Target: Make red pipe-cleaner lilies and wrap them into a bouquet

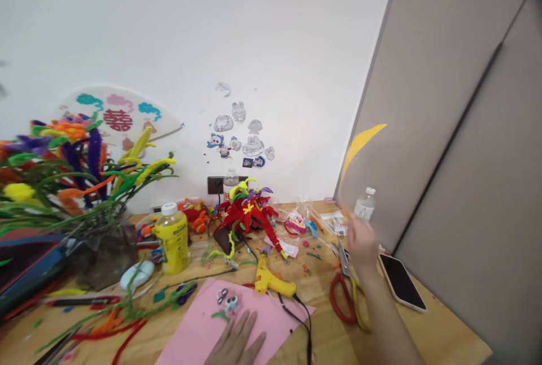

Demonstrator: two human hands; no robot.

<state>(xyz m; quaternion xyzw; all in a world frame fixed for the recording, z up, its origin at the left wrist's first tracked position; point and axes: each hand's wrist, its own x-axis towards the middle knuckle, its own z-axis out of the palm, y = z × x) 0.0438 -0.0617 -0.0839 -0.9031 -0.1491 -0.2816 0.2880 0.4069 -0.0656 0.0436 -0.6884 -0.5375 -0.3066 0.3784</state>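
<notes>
My left hand (237, 340) lies flat with its fingers spread on a pink sheet (190, 320) at the table's front. Just beyond its fingertips, small googly eyes (231, 303) and a green scrap (219, 316) rest on the sheet. My right hand (362, 242) is raised on the right, its fingers closed round the lower end of a curved yellow strip (355, 150) that points upward. Below that hand lie scissors (344, 297) with one red and one yellow handle. A yellow glue gun (273, 281) lies at the sheet's back edge.
A yellow-labelled bottle (173, 240) stands left of centre, near a white mouse (137, 275) and a pipe-cleaner bouquet (84, 184). Red pipe-cleaner flowers (249, 212) sit at the back. A phone (402, 282) lies right; a clear bottle (365, 204) stands behind my right hand.
</notes>
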